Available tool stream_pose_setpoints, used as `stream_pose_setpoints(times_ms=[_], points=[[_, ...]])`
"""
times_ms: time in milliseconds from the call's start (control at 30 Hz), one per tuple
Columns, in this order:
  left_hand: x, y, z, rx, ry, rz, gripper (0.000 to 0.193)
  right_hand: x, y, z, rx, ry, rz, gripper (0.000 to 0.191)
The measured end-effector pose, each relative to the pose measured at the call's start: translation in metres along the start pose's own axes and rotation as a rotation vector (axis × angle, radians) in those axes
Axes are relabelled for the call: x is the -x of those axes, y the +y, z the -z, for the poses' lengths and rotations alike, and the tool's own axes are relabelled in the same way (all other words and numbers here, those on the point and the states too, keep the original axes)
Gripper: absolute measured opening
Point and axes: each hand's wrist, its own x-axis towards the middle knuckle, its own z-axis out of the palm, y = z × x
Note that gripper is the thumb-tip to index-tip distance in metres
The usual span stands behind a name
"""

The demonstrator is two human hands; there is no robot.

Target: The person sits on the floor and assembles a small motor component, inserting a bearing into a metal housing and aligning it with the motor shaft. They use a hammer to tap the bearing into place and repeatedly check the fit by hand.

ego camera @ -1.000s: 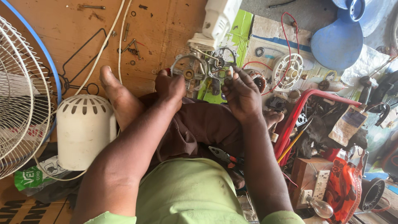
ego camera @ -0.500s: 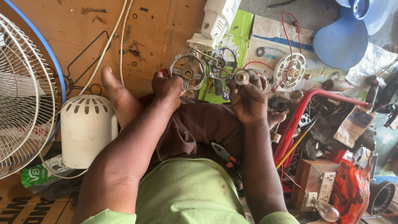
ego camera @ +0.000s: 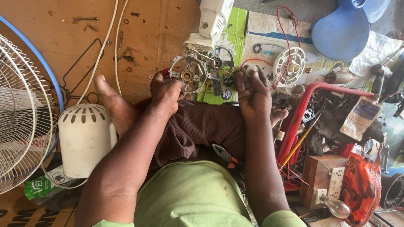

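Left hand (ego camera: 168, 90) is curled shut, with the round metal motor plate (ego camera: 187, 75) just beside its fingers. That plate has spokes and a gold hub in the middle, and it rests on a green card (ego camera: 229, 44) on the floor. You cannot tell if the fingers really grip the plate or only touch its edge. Right hand (ego camera: 252, 92) is up with its fingers pinched around a small round pale part (ego camera: 251, 69) at the fingertips. Between the two hands sits a dark motor piece with thin wires (ego camera: 221, 63). Both wrists rest on the person's brown trousers (ego camera: 202, 126), and a bare foot (ego camera: 111, 98) sticks out to the left of the left hand.

Far from the person, a white fan neck (ego camera: 212, 21) lies above the motor plate. To the right of it is a white round spoked part (ego camera: 290, 65) with a red wire (ego camera: 288, 29) looping by it, and a blue fan blade (ego camera: 341, 31) lies farther right. On the left side stand a white motor cover (ego camera: 86, 136) and a wire fan cage (ego camera: 23, 113) with a blue rim. Pliers with red grips (ego camera: 225, 154) lie on the lap, near the green shirt. Near on the right is a wooden box with a socket and a bulb (ego camera: 326, 185), next to a red metal frame (ego camera: 303, 113).
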Motion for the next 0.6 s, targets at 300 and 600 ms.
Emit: stream_pose_setpoints(times_ms=[300,600], points=[[-0.0009,0.0009,-0.001,0.036,0.022,-0.04,0.065,-0.0033,-0.0057,0.006,-0.048,0.042,0.059,0.028],[0.0011,0.0023,0.0001,-0.056,0.053,0.034,0.07,-0.0018,-0.0044,0.0052,0.03,0.038,0.057,0.025]])
